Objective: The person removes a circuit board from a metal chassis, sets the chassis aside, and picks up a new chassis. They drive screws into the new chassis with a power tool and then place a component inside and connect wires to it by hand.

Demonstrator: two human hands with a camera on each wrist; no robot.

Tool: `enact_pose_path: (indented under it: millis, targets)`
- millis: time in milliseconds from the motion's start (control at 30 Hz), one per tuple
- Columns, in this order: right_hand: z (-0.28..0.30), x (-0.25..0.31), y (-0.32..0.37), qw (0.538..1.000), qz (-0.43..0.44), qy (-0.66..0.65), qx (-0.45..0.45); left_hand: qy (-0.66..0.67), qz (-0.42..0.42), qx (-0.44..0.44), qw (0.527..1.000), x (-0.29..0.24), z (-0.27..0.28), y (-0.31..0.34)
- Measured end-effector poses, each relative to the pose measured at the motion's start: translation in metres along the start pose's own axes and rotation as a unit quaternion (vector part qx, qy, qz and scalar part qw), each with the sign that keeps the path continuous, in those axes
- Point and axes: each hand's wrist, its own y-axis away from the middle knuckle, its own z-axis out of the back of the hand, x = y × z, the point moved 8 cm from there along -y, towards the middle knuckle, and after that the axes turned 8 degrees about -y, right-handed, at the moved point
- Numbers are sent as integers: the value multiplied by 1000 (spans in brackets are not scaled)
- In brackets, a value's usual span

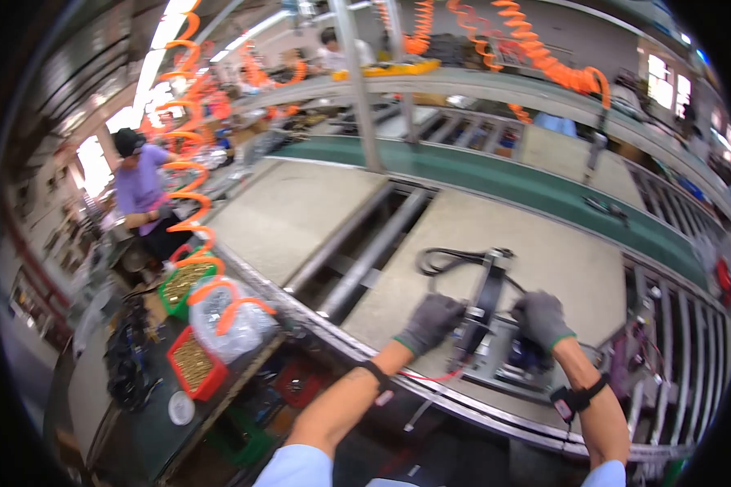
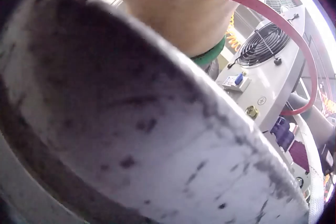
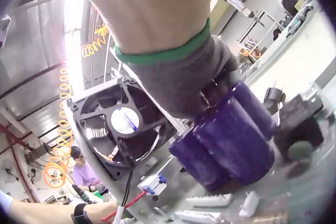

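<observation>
A metal panel with a black fan (image 3: 125, 122) stands upright on a pale board, seen nearly edge-on in the head view. My gloved left hand (image 1: 433, 322) grips its left side, fingertips at the panel; the rail hides most of this hand in the left wrist view. On the panel's other side is my gloved right hand (image 1: 542, 318), fingers curled, above a cluster of purple cylinders (image 3: 231, 137). I cannot tell what its fingers hold. A black cable (image 1: 443, 261) lies looped behind the panel. White connectors (image 3: 153, 183) and a red wire (image 3: 126, 206) are low on the unit.
The pale board (image 1: 463, 223) lies on a roller conveyor with a metal edge rail (image 1: 357, 345). At left stand a red bin (image 1: 193, 363) and a green bin (image 1: 188, 286) of brass-coloured parts. A driver (image 1: 597, 150) hangs from an orange coiled hose. Another person (image 1: 142, 187) stands beyond.
</observation>
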Motion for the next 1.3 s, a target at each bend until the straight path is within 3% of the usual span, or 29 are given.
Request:
enact_pose_path:
  millis: [67,133,200,300,433,600,667,867,1033,1200,1233,1300]
  targets:
    - [-4,-7,1,999,-20,35,-1,-17,8,65,998,3,-16,4]
    - [6,3,6,999,-39,19,-24,-47,5,63,997,0,-12,1]
    - [-7,-13,8,988,-133,-79,11,-30,28,46,998,5,-14,0]
    - [-11,-19,7,980,-162,-107,49,27,56,48,997,36,-65,27]
    - [-9,-20,8,973,-183,-118,76,-6,34,25,999,11,-24,5]
    - [-13,-30,-1,958,-246,-122,78,-35,38,24,998,25,-35,17]
    - [-9,-30,1,960,-240,-130,67,-55,36,35,997,14,-17,8]
    - [-10,-24,20,955,-214,-205,17,31,86,19,996,33,-36,26]
    - [-12,-22,21,952,-248,-176,29,-50,55,26,997,8,-10,7]
    - [-4,-19,24,943,-276,-182,47,85,142,-3,986,6,-1,0]
    - [-10,-22,20,946,-268,-180,34,46,98,-42,993,-6,13,-7]
    - [-12,-23,20,947,-251,-197,24,-27,73,11,997,-6,7,-3]
